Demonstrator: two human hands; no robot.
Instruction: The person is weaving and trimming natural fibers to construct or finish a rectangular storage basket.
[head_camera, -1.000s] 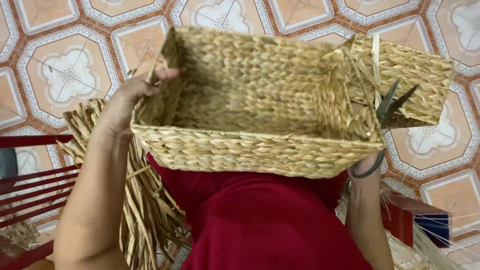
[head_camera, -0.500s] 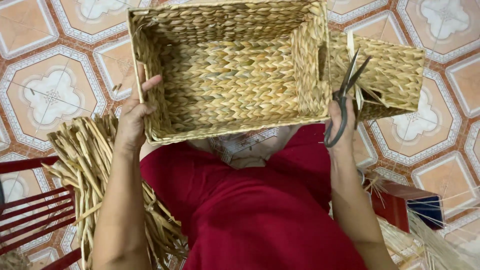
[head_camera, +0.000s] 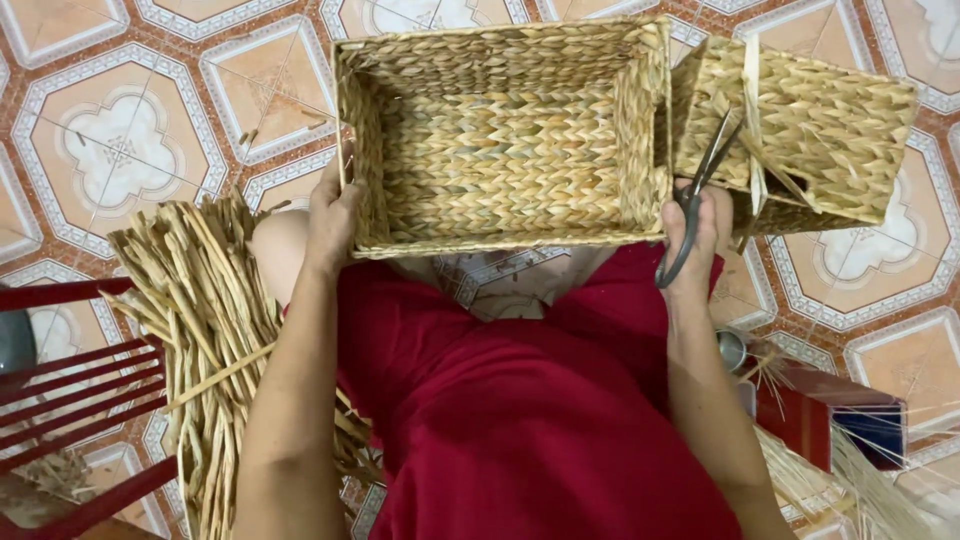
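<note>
2 bare hands hold a large rectangular woven basket (head_camera: 505, 140) over a patterned tile floor (head_camera: 110, 150), its open mouth turned toward the camera so the plaited bottom and walls show. Below it, a red garment (head_camera: 540, 420) covers the person's lap. Left of the lap lies a bundle of dried straw strands (head_camera: 205, 330), beside a red slatted chair (head_camera: 70, 390). Right of the large basket, touching its side, sits a smaller woven basket (head_camera: 830, 135) with loose strands sticking out. The left hand (head_camera: 335, 215) grips the large basket's near left corner, fingers wrapped over the rim. The right hand (head_camera: 695, 235) presses against the near right corner while clasping a pair of dark scissors (head_camera: 695, 200), blades pointing up between the 2 baskets.
</note>
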